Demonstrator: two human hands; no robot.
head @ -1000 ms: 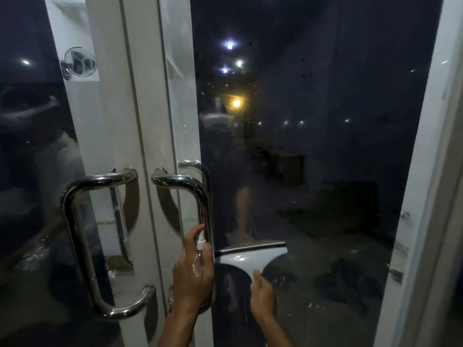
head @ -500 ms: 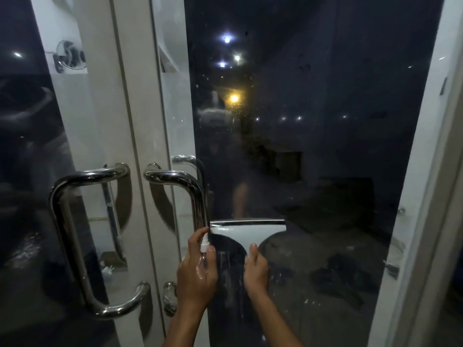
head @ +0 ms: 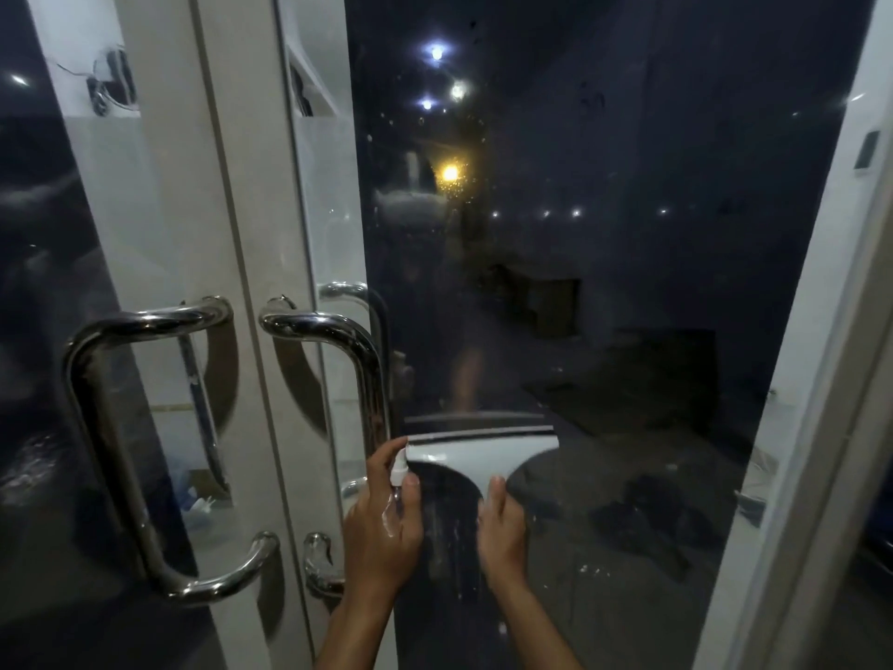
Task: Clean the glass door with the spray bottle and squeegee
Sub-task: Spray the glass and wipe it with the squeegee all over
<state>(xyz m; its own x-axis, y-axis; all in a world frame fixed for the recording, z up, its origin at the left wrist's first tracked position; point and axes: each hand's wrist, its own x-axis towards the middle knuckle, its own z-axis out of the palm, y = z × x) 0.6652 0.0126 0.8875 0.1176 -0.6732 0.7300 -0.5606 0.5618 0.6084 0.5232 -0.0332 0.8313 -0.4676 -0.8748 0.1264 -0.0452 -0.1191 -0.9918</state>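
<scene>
Above the right hand, squeegee lies against glass door.

Glass door with squeegee against it
White squeegee lies blade-up on the lower pane, just right of the chrome pull handle; droplets speckle the upper glass

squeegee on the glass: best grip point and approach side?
Likely the narrow white stem below the squeegee head, taken from below, as the right hand does now. The wide blade edge faces up against the glass door, so gripping the head would probably foul the wipe.
</scene>
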